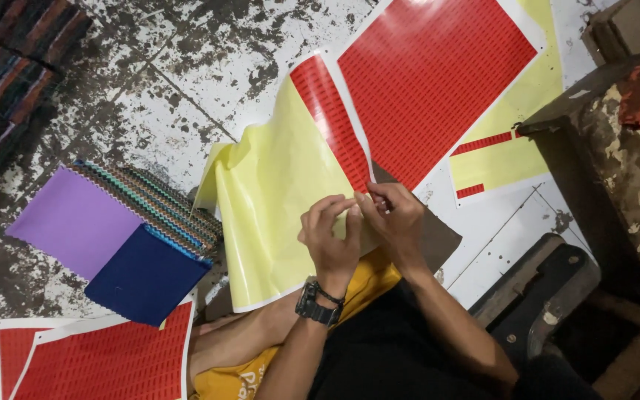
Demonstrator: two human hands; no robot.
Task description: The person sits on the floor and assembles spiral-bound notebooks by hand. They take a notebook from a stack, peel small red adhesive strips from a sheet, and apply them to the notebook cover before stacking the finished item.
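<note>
1. We are pinching the lower edge of the yellow sheet (275, 200) with both hands, left hand (330, 235) and right hand (395, 218), fingertips closed and touching.
2. The sheet is lying on the floor (150, 81), running up and away to its red sticker strip (331, 122); the hands are sitting equally near.

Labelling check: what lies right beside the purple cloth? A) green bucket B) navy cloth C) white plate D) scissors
B: the navy cloth lies against the purple cloth on the floor, left of the yellow sheet that both hands, left and right, pinch.
</note>
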